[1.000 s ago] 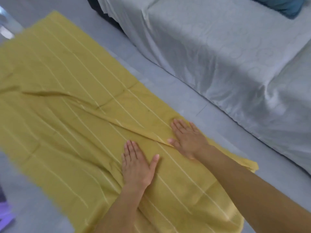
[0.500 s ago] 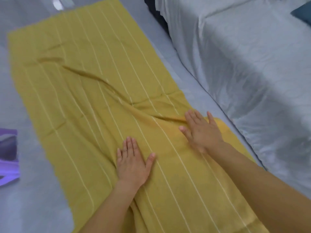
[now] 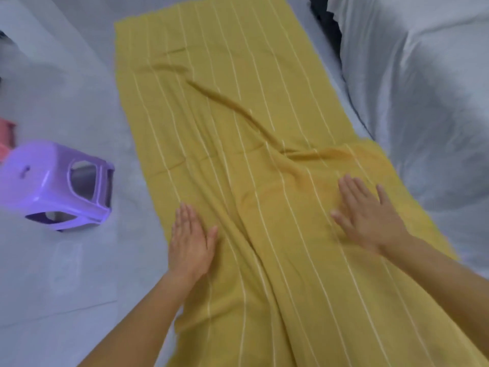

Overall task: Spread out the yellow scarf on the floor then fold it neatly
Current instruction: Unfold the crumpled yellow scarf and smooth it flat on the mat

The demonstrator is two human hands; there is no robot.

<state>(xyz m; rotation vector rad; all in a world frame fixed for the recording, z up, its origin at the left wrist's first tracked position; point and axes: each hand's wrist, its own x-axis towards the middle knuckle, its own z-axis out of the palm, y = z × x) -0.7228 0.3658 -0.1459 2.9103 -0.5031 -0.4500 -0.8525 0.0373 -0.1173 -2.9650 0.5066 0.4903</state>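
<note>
Underneath: pale grey floor (image 3: pixel 66 260); yellow scarf (image 3: pixel 225 128) spread; purple stool (image 3: pixel 53 181) beside.

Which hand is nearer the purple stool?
Left. The left hand lies flat on the scarf's edge nearest the purple stool; the right hand presses the far side.

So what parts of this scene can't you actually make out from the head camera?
- Near end of the yellow scarf with thin white stripes: cut off by the bottom edge of the head view.
- Pink object behind the purple plastic stool: cut by the left edge, partly hidden by the stool; unidentifiable.
- Cloth under the flat left hand and right hand: covered by the palms.
- Dark thing beside the grey-white sheet-covered furniture: too shadowed.
</note>
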